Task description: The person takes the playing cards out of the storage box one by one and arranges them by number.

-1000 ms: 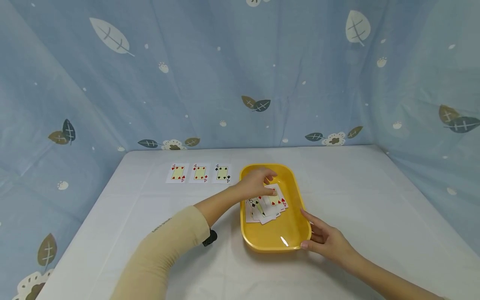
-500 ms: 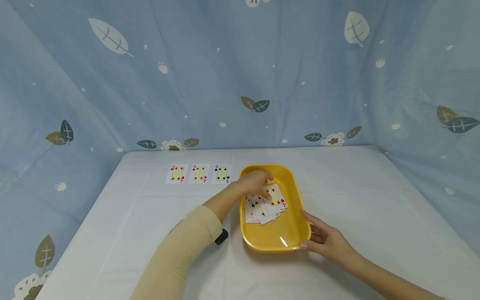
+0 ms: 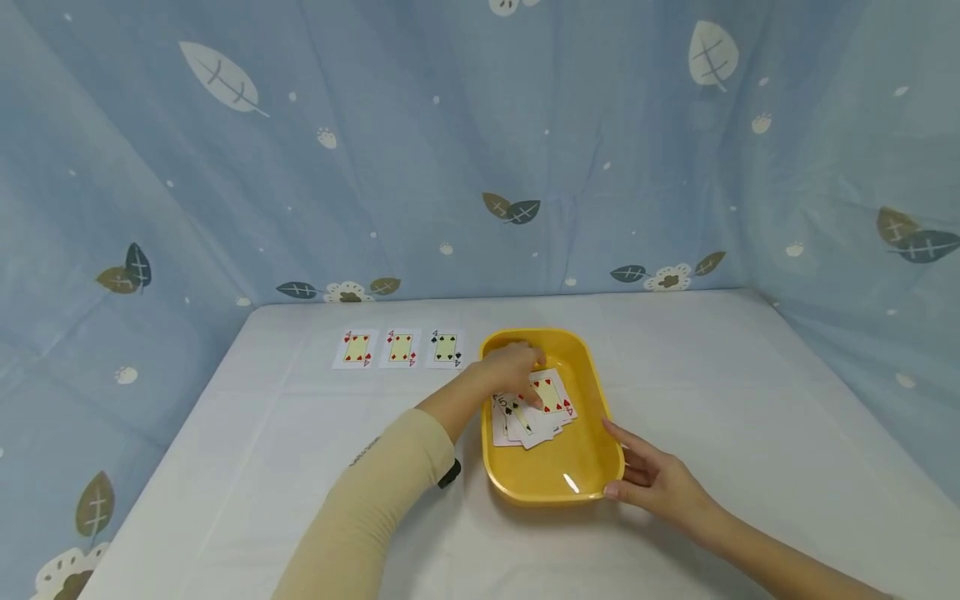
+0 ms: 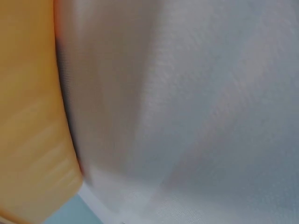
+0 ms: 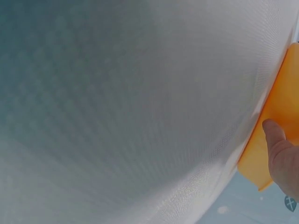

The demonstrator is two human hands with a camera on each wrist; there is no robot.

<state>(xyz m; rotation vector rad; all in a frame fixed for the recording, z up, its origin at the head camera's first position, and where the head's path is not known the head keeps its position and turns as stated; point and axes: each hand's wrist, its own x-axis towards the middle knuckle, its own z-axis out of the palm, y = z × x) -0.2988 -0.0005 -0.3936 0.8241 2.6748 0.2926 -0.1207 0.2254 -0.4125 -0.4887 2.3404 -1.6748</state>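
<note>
Cards (image 3: 531, 427) partly beneath loosely spread left hand (image 3: 514, 370); right hand (image 3: 660, 482) grips yellow tray (image 3: 543, 473).

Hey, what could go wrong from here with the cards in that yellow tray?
The piled cards overlap, so the left grip might lift two together. The left arm reaches over the side of the yellow tray, so a bump could shift it, though the right grip holds its edge.

Yellow tray (image 3: 551, 485); white cards (image 3: 553, 397) with red or black pips; blue leaf-patterned backdrop (image 3: 420, 150); beige sleeve (image 3: 375, 500), its dark print (image 3: 365, 451) possibly lettering.
</note>
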